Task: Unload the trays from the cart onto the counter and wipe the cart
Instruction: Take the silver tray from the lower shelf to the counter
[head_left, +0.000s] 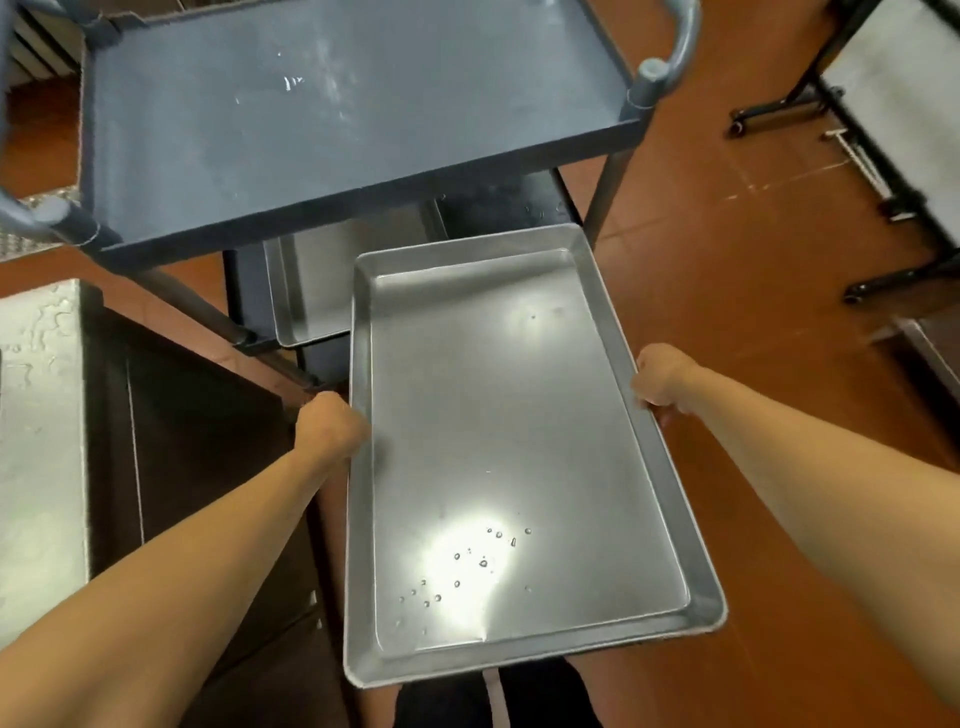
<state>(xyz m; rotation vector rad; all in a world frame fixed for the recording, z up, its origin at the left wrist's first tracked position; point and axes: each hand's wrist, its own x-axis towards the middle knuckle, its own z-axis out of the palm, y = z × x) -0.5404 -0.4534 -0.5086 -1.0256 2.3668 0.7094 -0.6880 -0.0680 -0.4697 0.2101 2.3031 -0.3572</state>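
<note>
This looks like a commercial kitchen or its dishwashing area. A grey plastic utility cart (332, 119) with tubular handles stands at twelve o'clock on a red-brown tiled floor (727, 260), and bare aluminium sheet trays, one (498, 447) at centre beaded with water and another (311, 291) on the cart's lower shelf, are catering stock. At nine o'clock a stainless steel surface (41, 441) carries droplets. At two o'clock stands what may be a wheeled rack (878, 156), though it is cropped.
</note>
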